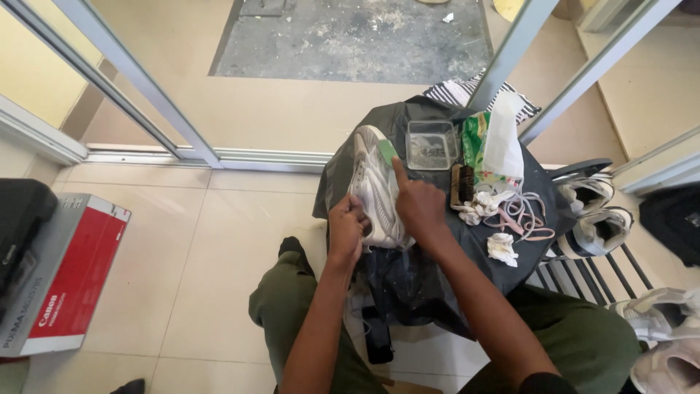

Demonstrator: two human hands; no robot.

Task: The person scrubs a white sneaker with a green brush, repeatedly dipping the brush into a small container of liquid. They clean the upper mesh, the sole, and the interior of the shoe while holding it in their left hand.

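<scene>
Our left hand [345,228] is closed on the near, heel-side edge of the white sneaker [373,186]. Our right hand [417,204] is curled with the index finger out, its tip pressing a small green sponge [387,151] near the toe. The sneaker's long axis runs straight away from us on the black-covered tabletop [536,182], between both hands. A brush [459,186], clear tub [431,144] and loose laces [521,211] lie right.

Right of sneaker [373,191]: tub [431,144], brush [461,187], tissue pack [496,149], laces [521,211] crowd cloth. Left edge open, bare floor [182,241] below.
</scene>
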